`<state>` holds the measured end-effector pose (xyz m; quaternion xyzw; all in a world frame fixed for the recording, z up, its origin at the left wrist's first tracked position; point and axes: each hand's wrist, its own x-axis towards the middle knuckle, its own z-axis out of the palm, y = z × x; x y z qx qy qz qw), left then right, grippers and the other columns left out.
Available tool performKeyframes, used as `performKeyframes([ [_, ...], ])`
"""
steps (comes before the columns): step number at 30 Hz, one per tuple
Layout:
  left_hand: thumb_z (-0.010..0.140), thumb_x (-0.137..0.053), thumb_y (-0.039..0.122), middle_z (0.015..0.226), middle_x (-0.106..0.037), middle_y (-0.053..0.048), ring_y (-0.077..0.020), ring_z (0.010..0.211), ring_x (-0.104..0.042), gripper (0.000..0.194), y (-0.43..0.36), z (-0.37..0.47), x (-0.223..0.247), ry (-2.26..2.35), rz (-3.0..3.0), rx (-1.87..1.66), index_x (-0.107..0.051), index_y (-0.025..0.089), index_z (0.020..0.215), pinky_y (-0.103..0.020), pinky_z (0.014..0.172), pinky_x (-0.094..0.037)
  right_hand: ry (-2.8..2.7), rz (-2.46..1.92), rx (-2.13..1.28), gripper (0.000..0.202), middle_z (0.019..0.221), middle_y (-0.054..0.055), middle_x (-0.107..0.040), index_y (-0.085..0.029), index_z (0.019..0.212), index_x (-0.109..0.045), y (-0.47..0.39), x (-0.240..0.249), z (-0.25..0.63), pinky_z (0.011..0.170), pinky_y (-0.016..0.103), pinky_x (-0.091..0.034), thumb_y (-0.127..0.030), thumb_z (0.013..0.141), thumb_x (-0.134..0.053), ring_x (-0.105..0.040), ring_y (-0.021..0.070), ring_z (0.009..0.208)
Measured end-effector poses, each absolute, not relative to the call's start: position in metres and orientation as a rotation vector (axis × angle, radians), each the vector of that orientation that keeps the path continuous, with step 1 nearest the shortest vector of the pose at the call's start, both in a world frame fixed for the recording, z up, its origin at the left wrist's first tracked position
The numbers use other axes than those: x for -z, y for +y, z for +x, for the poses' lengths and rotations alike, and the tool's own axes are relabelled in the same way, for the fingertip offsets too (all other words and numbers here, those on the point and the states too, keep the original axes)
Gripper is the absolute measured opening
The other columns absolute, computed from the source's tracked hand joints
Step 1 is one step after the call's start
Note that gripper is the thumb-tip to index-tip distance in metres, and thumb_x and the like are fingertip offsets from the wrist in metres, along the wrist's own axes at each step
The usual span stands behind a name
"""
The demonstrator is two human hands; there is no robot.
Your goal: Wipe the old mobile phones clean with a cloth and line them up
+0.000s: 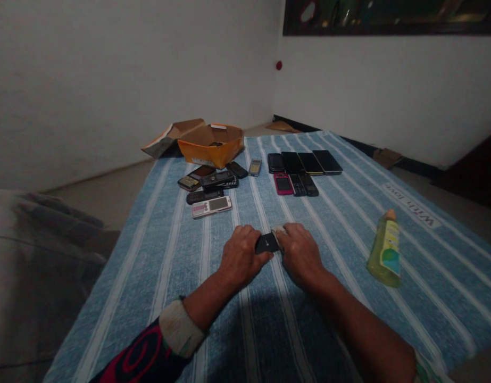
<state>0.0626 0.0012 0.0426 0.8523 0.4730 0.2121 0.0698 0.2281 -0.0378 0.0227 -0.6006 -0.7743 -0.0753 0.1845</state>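
Head view: clamps left hand [240, 255] on the left end of black phone [266, 243]; pinches pale rag [279, 231] against its right end with right hand [301, 256]. Holds both over striped tablecloth [177, 298], nearer than heaped phones [219, 180] and orange box [211, 151] at far left, and left of green bottle [385, 252].

Ahead of the fingers [264, 257]: orange box [213, 151], matt cardboard; four large phones [305, 163], dark, smooth, glossy. Beneath: striped cloth [177, 255], matt, woven-looking. Right: bottle [384, 250], translucent yellow-green plastic, smooth
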Motion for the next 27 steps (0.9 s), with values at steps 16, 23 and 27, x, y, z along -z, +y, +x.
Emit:
performKeyframes([
  [16,0.07,-0.079,0.03,0.082,-0.058,-0.004,-0.0231,0.083,-0.052,0.024,0.0004,0.0626,-0.0427,1.418,2.553,-0.624,-0.061,0.018,0.081,-0.036,0.073,-0.047,-2.16,-1.68,0.239,0.025,0.099,0.012,-0.063,-0.015,0.104,-0.067,-0.0397,-0.0253,0.2275,0.074,0.035,-0.039,-0.008,0.089,-0.048,-0.049,0.0252,0.092],
  [23,0.07,-0.078,0.031,0.085,-0.059,-0.005,-0.024,0.085,-0.052,0.027,0.0007,0.0629,-0.0426,1.437,2.548,-0.584,-0.062,0.016,0.085,-0.037,0.074,-0.047,-2.16,-1.691,0.242,0.022,0.094,0.012,-0.062,-0.011,0.103,-0.068,-0.0399,-0.0247,0.2247,0.074,0.033,-0.037,-0.008,0.089,-0.052,-0.049,0.0244,0.089],
  [27,0.071,-0.079,0.034,0.088,-0.059,-0.006,-0.0243,0.088,-0.052,0.029,0.0009,0.0631,-0.0435,1.441,2.551,-0.546,-0.063,0.015,0.086,-0.036,0.076,-0.048,-2.172,-1.687,0.263,0.02,0.099,0.012,-0.062,-0.013,0.102,-0.068,-0.0381,-0.0244,0.2229,0.073,0.034,-0.036,-0.01,0.089,-0.053,-0.048,0.025,0.091],
])
